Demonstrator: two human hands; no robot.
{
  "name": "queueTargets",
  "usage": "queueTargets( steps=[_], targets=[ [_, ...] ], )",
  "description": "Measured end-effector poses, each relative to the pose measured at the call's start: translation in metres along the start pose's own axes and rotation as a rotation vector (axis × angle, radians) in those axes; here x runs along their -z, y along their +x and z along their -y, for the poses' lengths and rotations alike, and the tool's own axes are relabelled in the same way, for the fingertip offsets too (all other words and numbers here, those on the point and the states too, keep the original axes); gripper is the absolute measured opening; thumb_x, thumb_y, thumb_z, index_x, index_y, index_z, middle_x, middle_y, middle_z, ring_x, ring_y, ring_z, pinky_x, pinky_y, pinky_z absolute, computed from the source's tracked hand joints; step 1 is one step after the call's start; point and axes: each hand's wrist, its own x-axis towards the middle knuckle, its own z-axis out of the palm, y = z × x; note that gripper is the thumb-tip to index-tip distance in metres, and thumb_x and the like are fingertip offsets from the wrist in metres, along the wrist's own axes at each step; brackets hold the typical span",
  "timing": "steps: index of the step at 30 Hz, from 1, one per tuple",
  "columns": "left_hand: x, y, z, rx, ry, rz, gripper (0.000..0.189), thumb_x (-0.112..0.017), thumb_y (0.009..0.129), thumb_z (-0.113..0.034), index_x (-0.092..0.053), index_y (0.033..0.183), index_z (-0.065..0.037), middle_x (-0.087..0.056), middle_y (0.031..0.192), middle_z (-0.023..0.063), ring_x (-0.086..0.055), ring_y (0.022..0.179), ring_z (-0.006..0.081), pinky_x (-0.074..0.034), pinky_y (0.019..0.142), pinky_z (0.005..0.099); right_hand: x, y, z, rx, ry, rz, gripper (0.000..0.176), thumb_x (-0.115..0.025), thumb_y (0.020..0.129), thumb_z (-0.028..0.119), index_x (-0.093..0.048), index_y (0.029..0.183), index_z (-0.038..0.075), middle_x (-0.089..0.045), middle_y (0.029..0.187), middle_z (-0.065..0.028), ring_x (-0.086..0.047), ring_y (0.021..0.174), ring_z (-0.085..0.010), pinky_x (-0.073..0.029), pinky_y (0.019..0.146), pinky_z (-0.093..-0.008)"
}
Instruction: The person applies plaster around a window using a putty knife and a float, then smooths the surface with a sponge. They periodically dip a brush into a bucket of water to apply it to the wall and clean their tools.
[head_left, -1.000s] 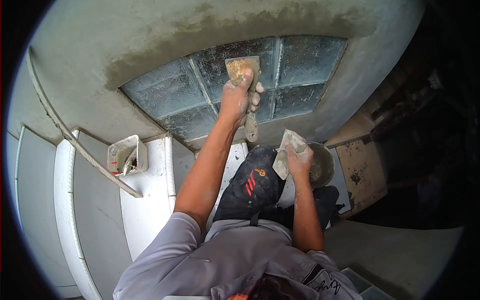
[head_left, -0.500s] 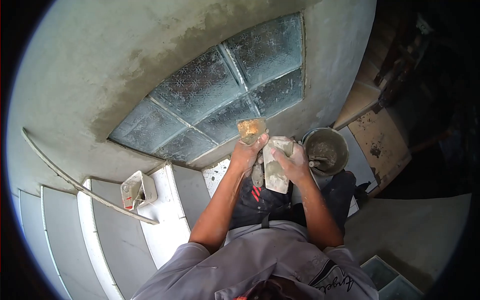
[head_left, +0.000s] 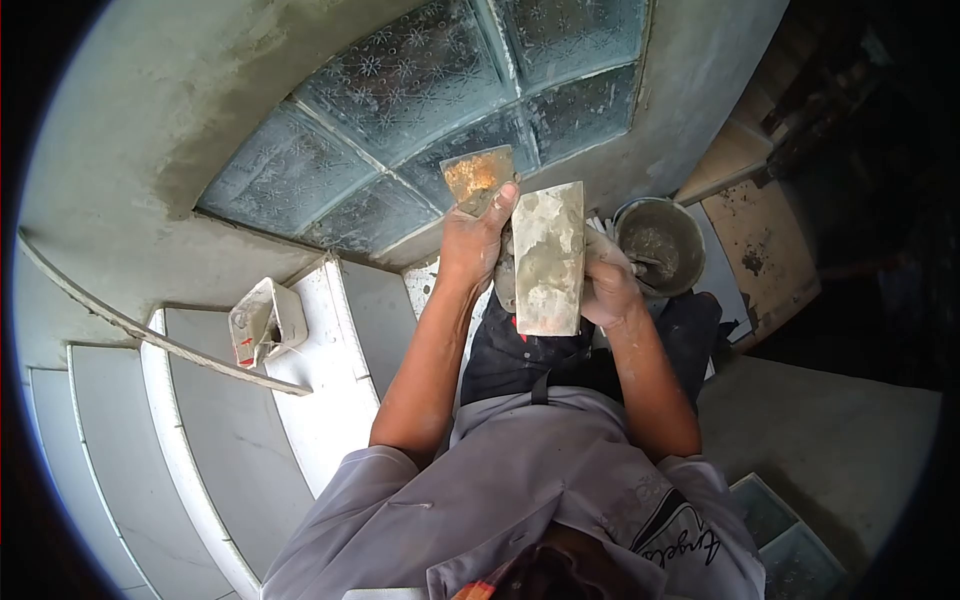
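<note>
My left hand [head_left: 472, 243] is closed around a putty knife [head_left: 477, 174], its square blade pointing up and marked with an orange, rust-like patch. Beside it, my right hand [head_left: 611, 287] grips a rectangular plastering trowel [head_left: 548, 262] from its right side. The flat face of the trowel is turned up toward me and carries smears of grey-white plaster. Its handle is hidden behind the plate. Both tools are held in front of my lap, close together. Right of my right hand stands a bucket [head_left: 702, 245] with grey residue and a tool handle inside.
A glass-block window [head_left: 400, 85] is set in the curved plastered wall [head_left: 130, 170] ahead. Curved steps [head_left: 230, 410] lie at left, with a plaster-stained white container [head_left: 291, 312] and a long thin strip [head_left: 140, 330]. A stained board [head_left: 765, 250] is beyond the bucket.
The trowel has been turned and raised, so its broad face now shows and my right thumb is no longer on top. My left hand with the putty knife has shifted up and left.
</note>
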Motion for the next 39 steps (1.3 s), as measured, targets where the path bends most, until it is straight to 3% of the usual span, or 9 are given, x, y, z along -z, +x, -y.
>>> queueTargets(
  steps=[4, 7, 13, 21, 23, 25, 28, 33, 39],
  targets=[
    [0.014, -0.002, 0.032, 0.219, -0.031, 0.051, 0.036, -0.071, 0.095, -0.031, -0.064, 0.116, -0.003, -0.069, 0.094, 0.0079, -0.065, 0.075, 0.0136, -0.048, 0.052, 0.0266, 0.044, -0.014, 0.021, 0.176, -0.004, -0.257, 0.043, -0.042, 0.099, 0.007, -0.049, 0.14, -0.004, -0.063, 0.127, -0.0137, -0.065, 0.112, -0.0235, -0.054, 0.096, -0.037],
    [0.027, -0.004, 0.066, 0.427, -0.067, 0.156, 0.035, -0.069, 0.097, -0.029, -0.063, 0.12, -0.003, -0.067, 0.09, 0.0061, -0.061, 0.071, 0.0126, -0.048, 0.052, 0.0255, 0.112, -0.03, 0.076, 0.348, -0.06, -0.698, 0.039, -0.045, 0.1, 0.008, -0.054, 0.136, -0.003, -0.064, 0.124, -0.014, -0.067, 0.107, -0.0252, -0.056, 0.092, -0.037],
    [0.009, 0.003, 0.117, 0.713, -0.078, 0.241, 0.033, -0.063, 0.101, -0.027, -0.061, 0.123, -0.002, -0.064, 0.089, 0.0057, -0.058, 0.07, 0.0133, -0.047, 0.055, 0.0261, 0.305, -0.062, 0.12, 0.143, -0.339, -0.989, 0.033, -0.051, 0.096, 0.003, -0.059, 0.128, -0.004, -0.067, 0.117, -0.0138, -0.068, 0.104, -0.0256, -0.057, 0.087, -0.0376],
    [-0.024, 0.053, 0.146, 0.945, -0.105, 0.254, 0.037, -0.06, 0.102, -0.027, -0.056, 0.131, -0.003, -0.063, 0.084, 0.0087, -0.059, 0.065, 0.0153, -0.047, 0.052, 0.0278, 0.581, -0.022, -0.017, -0.124, -0.233, -1.325, 0.031, -0.054, 0.092, 0.007, -0.064, 0.121, 0.01, -0.066, 0.11, -0.0113, -0.067, 0.091, -0.0266, -0.06, 0.078, -0.0399],
    [-0.028, 0.057, 0.147, 0.958, -0.029, 0.178, 0.038, -0.058, 0.103, -0.027, -0.055, 0.13, -0.002, -0.063, 0.082, 0.0113, -0.059, 0.061, 0.0171, -0.047, 0.05, 0.0289, 0.685, -0.036, -0.081, -0.192, -0.978, -1.074, 0.027, -0.056, 0.092, 0.011, -0.063, 0.118, 0.009, -0.064, 0.112, -0.0126, -0.066, 0.091, -0.029, -0.059, 0.076, -0.0446],
    [-0.027, 0.06, 0.15, 0.956, -0.032, 0.173, 0.037, -0.058, 0.103, -0.027, -0.055, 0.13, -0.001, -0.064, 0.081, 0.0131, -0.059, 0.058, 0.0179, -0.048, 0.047, 0.0297, 0.679, -0.002, -0.092, -0.197, 0.007, -1.32, 0.025, -0.056, 0.092, 0.011, -0.063, 0.116, 0.009, -0.064, 0.112, -0.0124, -0.066, 0.092, -0.0297, -0.058, 0.075, -0.0454],
    [-0.027, 0.063, 0.155, 0.935, -0.025, 0.159, 0.038, -0.058, 0.103, -0.027, -0.055, 0.13, 0.0, -0.064, 0.08, 0.0145, -0.059, 0.056, 0.0186, -0.048, 0.045, 0.0303, 0.681, 0.029, -0.109, -0.223, 0.029, -1.471, 0.022, -0.059, 0.092, 0.012, -0.064, 0.113, 0.007, -0.066, 0.104, -0.0118, -0.065, 0.091, -0.028, -0.056, 0.076, -0.044],
    [-0.025, 0.065, 0.156, 0.938, -0.007, 0.15, 0.04, -0.059, 0.102, -0.029, -0.053, 0.131, -0.001, -0.063, 0.078, 0.0144, -0.058, 0.053, 0.0187, -0.048, 0.041, 0.0296, 0.65, 0.009, -0.084, -0.064, 0.064, -1.351, 0.019, -0.058, 0.094, 0.014, -0.065, 0.11, 0.008, -0.067, 0.104, -0.0123, -0.067, 0.095, -0.0266, -0.056, 0.078, -0.045],
    [-0.027, 0.064, 0.159, 0.923, -0.037, 0.16, 0.041, -0.059, 0.102, -0.028, -0.054, 0.131, 0.0, -0.064, 0.079, 0.0151, -0.058, 0.055, 0.0186, -0.047, 0.044, 0.03, 0.66, -0.004, -0.09, -0.173, -0.005, -1.221, 0.023, -0.055, 0.097, 0.018, -0.065, 0.116, 0.009, -0.067, 0.109, -0.0111, -0.066, 0.099, -0.0262, -0.055, 0.084, -0.0451]
  ],
)
